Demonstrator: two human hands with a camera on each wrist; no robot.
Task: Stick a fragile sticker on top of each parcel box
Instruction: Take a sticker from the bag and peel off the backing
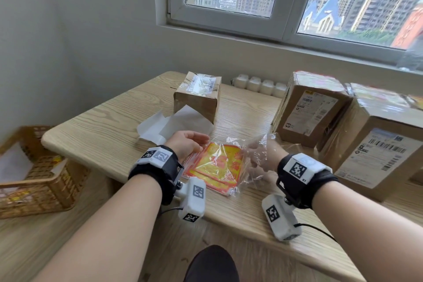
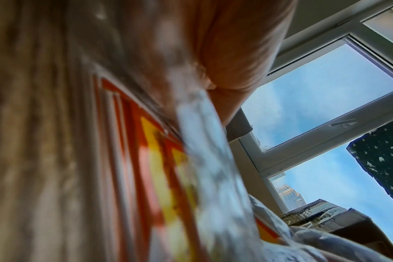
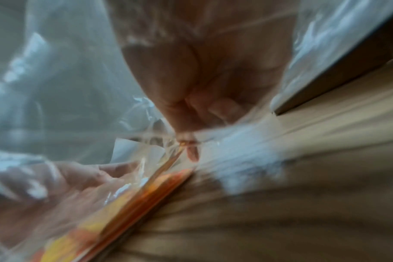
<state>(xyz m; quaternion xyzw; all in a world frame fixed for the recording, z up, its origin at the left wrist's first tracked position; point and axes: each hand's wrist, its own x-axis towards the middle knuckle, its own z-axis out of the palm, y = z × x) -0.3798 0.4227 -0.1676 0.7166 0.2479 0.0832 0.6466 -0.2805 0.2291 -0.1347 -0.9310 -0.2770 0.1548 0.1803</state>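
A stack of red and yellow fragile stickers [image 1: 217, 165] lies in a crinkled clear plastic bag [image 1: 256, 144] near the table's front edge. My left hand [image 1: 196, 142] rests flat on the stack with straight fingers; its palm [image 2: 236, 53] hangs over the stickers [image 2: 159, 159]. My right hand [image 1: 258, 155] sits behind the bag film, and its curled fingers [image 3: 191, 113] pinch the plastic bag [image 3: 67, 79] at the stack's edge. A small parcel box [image 1: 196, 96] stands behind, its top showing only clear tape. Two larger boxes [image 1: 309, 107] [image 1: 375, 144] stand at right, their tops blurred red and yellow.
White backing papers [image 1: 174, 126] lie between the small box and my left hand. A woven basket [image 1: 29, 171] sits on the floor to the left. A pack of white bottles [image 1: 258, 84] stands by the wall. The wooden table [image 1: 103, 126] has bare room at left.
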